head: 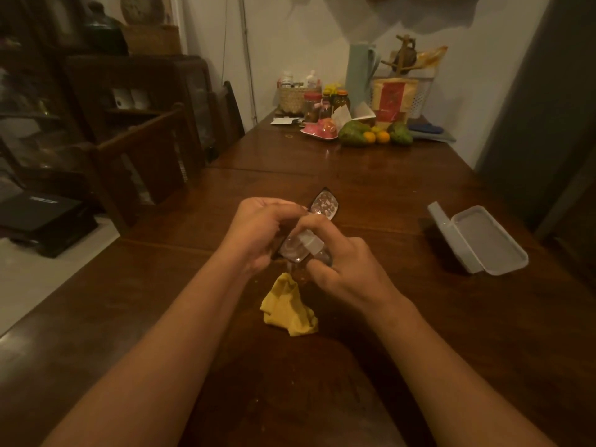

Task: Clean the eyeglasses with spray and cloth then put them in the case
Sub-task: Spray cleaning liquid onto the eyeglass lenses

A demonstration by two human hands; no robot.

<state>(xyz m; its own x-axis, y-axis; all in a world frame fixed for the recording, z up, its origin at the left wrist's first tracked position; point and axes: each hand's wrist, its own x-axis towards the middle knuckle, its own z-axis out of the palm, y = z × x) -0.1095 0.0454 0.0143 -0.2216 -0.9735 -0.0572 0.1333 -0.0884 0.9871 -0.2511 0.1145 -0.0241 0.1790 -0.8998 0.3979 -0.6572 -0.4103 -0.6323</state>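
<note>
My left hand (258, 230) grips the dark-framed eyeglasses (325, 204) above the middle of the wooden table (387, 175); one lens sticks out past the fingers and the rest of the frame is hidden. My right hand (342, 269) holds a small clear spray bottle (306, 250) with a white nozzle, close against the glasses, a finger on top of the nozzle. A crumpled yellow cloth (288, 308) lies on the table just below both hands. The grey case (477, 240) lies open to the right, nothing inside it.
At the table's far end stand jars, a woven basket (292, 98), a pink dish (319, 129), green and orange fruit (374, 134) and a white basket with packets. A wooden chair (142, 162) and dark cabinets stand to the left.
</note>
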